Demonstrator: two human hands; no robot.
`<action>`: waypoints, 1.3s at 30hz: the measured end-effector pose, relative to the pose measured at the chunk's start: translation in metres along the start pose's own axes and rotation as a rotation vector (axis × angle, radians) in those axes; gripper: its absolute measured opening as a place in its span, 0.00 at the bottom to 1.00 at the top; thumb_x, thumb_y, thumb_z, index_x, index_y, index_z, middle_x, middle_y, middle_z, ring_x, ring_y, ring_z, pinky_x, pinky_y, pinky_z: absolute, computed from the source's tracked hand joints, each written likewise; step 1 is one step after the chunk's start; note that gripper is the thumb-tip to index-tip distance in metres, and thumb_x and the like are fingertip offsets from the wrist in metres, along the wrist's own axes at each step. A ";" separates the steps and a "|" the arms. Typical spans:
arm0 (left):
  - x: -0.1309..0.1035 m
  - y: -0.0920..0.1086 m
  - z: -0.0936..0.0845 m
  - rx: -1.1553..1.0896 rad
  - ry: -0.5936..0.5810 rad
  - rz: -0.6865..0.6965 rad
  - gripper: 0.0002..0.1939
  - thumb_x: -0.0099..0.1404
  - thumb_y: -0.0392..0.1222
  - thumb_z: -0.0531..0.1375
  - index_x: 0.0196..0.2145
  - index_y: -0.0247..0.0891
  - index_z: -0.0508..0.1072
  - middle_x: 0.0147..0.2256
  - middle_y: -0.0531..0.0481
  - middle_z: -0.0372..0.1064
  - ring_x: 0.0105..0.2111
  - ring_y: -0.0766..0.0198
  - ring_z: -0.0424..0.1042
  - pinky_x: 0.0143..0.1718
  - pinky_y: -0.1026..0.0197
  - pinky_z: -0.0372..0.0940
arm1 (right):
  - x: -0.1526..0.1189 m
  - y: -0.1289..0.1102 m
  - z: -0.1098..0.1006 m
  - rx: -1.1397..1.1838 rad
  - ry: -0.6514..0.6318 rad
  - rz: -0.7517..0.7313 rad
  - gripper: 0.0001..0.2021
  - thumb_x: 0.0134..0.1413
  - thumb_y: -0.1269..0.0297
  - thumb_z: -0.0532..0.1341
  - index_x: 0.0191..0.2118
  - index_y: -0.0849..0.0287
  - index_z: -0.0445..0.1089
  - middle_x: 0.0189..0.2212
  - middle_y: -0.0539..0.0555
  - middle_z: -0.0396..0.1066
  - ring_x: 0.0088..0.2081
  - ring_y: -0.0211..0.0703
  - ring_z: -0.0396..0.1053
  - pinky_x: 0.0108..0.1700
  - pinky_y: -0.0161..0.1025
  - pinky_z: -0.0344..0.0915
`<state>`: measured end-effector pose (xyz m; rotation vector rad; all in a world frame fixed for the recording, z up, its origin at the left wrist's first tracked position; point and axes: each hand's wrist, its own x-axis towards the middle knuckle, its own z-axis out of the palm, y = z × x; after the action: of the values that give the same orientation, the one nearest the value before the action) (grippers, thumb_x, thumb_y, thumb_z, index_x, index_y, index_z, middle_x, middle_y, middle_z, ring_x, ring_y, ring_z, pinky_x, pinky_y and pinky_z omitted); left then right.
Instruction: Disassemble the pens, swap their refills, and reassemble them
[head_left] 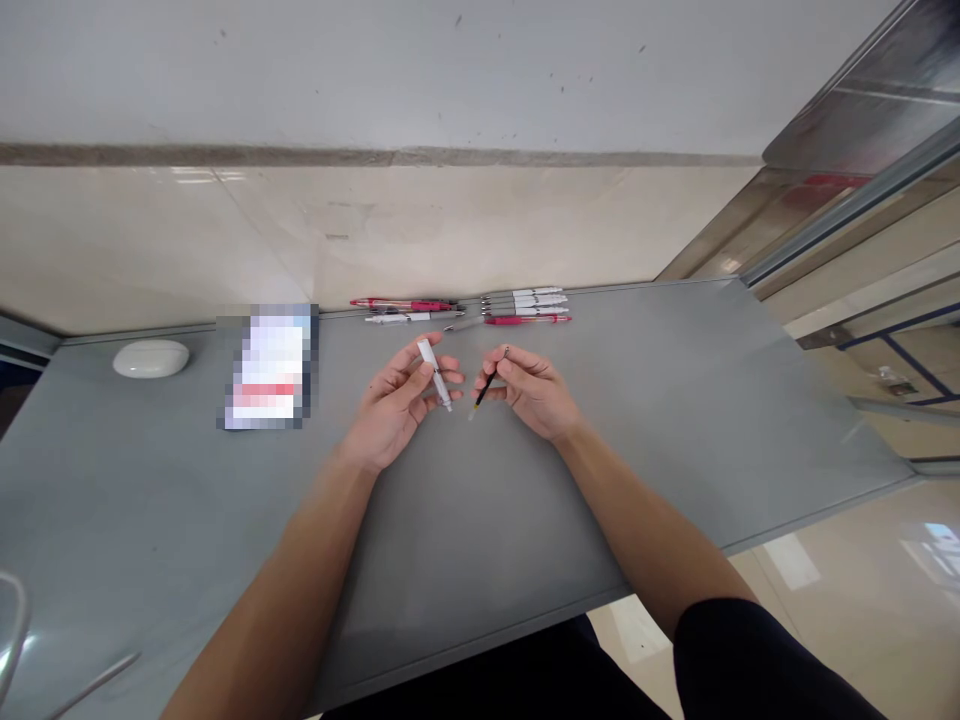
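Between the thumb and fingers of my left hand (394, 405) is a white pen barrel (435, 375), tilted with its upper end toward the wall. Beside it, my right hand (536, 390) pinches a thin pen refill (484, 390) with a dark section and a pale, clear-looking lower end. The two parts are apart, a small gap between them. Both hands are above the grey table (480, 560). Just beyond them lies a grey piece (465, 325), perhaps a pen part, too small to make out well.
Along the wall lie red pens (412, 304) and a white pen (409, 317) on the left, with several white pens (525, 298) and a red pen (529, 320) on the right. A blurred-out phone-like slab (270, 370) and a white rounded case (151, 358) rest farther left.
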<state>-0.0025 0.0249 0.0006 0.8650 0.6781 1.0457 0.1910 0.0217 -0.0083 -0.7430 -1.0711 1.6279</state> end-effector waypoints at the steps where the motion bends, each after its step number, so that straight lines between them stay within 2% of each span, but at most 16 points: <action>1: 0.000 0.000 0.000 -0.003 0.001 0.004 0.17 0.63 0.40 0.62 0.50 0.44 0.71 0.40 0.49 0.73 0.39 0.61 0.74 0.43 0.55 0.70 | 0.000 0.000 0.000 0.000 -0.016 0.000 0.08 0.51 0.54 0.64 0.32 0.52 0.73 0.29 0.48 0.68 0.33 0.38 0.70 0.40 0.42 0.72; 7: 0.000 0.001 0.001 -0.017 -0.008 -0.005 0.16 0.64 0.39 0.62 0.50 0.44 0.71 0.40 0.49 0.72 0.39 0.61 0.73 0.41 0.55 0.70 | -0.002 -0.001 -0.001 0.028 -0.100 0.011 0.08 0.54 0.55 0.63 0.33 0.52 0.72 0.28 0.48 0.69 0.33 0.38 0.71 0.40 0.43 0.71; 15: -0.002 0.000 -0.001 0.007 -0.047 -0.019 0.17 0.65 0.41 0.61 0.51 0.44 0.70 0.41 0.48 0.72 0.39 0.59 0.74 0.42 0.54 0.69 | -0.002 -0.001 0.000 0.051 -0.094 0.017 0.07 0.54 0.57 0.63 0.33 0.53 0.73 0.29 0.48 0.68 0.34 0.38 0.71 0.39 0.42 0.73; 19: -0.002 -0.002 -0.004 0.056 -0.076 -0.003 0.16 0.66 0.42 0.59 0.52 0.45 0.70 0.42 0.48 0.71 0.42 0.58 0.73 0.44 0.53 0.68 | -0.001 -0.001 0.000 0.056 -0.016 0.012 0.06 0.52 0.58 0.64 0.35 0.53 0.74 0.30 0.48 0.67 0.33 0.37 0.70 0.36 0.42 0.75; 28: -0.004 -0.004 -0.004 0.130 -0.105 0.010 0.14 0.67 0.42 0.58 0.50 0.44 0.70 0.42 0.48 0.71 0.42 0.60 0.72 0.43 0.56 0.68 | 0.004 0.000 0.001 0.016 0.239 0.010 0.11 0.45 0.56 0.68 0.35 0.53 0.74 0.31 0.48 0.67 0.29 0.35 0.68 0.31 0.38 0.75; 39: -0.005 -0.002 -0.002 0.123 -0.119 -0.027 0.14 0.67 0.42 0.58 0.50 0.44 0.70 0.42 0.48 0.71 0.42 0.59 0.72 0.42 0.56 0.70 | 0.006 0.004 0.000 0.003 0.319 -0.031 0.11 0.43 0.57 0.70 0.33 0.54 0.73 0.34 0.48 0.67 0.28 0.33 0.68 0.28 0.37 0.74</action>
<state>-0.0052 0.0204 -0.0023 1.0142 0.6566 0.9277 0.1879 0.0275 -0.0116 -0.9435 -0.8459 1.4255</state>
